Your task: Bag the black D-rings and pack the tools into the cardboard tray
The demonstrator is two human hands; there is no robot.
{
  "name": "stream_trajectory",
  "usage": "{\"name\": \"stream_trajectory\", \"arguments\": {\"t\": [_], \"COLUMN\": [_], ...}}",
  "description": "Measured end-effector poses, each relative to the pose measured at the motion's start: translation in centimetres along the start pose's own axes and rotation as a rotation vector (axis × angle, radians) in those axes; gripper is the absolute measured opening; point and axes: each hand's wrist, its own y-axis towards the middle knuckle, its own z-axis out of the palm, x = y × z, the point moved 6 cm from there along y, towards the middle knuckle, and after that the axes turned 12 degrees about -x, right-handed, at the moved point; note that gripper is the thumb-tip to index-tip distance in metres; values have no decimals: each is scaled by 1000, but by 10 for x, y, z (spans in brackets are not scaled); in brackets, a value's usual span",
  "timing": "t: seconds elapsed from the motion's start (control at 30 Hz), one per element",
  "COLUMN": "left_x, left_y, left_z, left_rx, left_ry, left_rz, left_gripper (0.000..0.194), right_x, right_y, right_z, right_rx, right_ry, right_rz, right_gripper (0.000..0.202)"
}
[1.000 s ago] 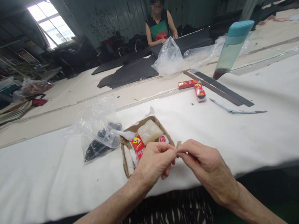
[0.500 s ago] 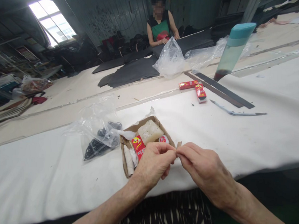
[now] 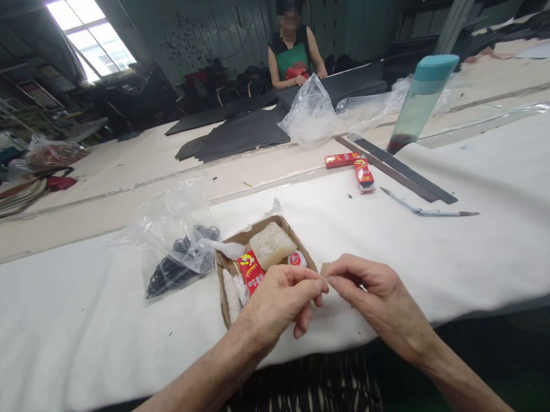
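Observation:
My right hand pinches a small flat brown piece between thumb and forefinger. Close beside it, my left hand is closed in a pinch, its fingertips almost meeting those of the right; what lies between them is too small to make out. Behind and under the left hand sits a shallow cardboard box. It holds a waxy off-white block, a red and yellow packet, a small white round item with a red label and white rolled pieces, partly hidden by the hand.
Left of the box lies a clear plastic bag of black cords. Farther right are two red boxes, dark flat strips, a silver pen-like compass tool and a teal-lidded bottle. Across the table a person handles black sheets.
The view has shifted slightly. My fingertips have drawn a little apart, and the brown piece has tilted in the right hand's pinch.

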Motion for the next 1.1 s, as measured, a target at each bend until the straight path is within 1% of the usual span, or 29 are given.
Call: {"name": "stream_trajectory", "arguments": {"t": [0.07,0.13,0.27,0.43,0.63,0.8,0.93,1.1], "left_x": [3,5,6,5,5,7,6,6], "left_y": [0,1,1,1,2,3,2,1], "left_z": [1,2,5,6,6,6,6,8], "left_rx": [28,48,75,59,41,27,47,62], "left_ry": [-47,-93,-172,-204,-211,-243,-241,-262], "left_rz": [-25,-47,-63,-88,-114,-113,-125,-123], "left_gripper": [18,19,21,20,18,16,17,16], "right_x": [-6,-9,-6,-1,-5,-16,-23,-33], "right_y": [0,-1,-3,-3,-4,-4,-3,-4], "right_z": [-1,-1,1,2,3,6,7,9], "right_rx": [-3,-4,6,-12,-11,10,6,16], "right_ry": [69,103,126,84,109,189,256,387], "right_rz": [82,108,79,39,52,145,218,355], "right_gripper": [15,15,15,16,15,14,15,16]}}
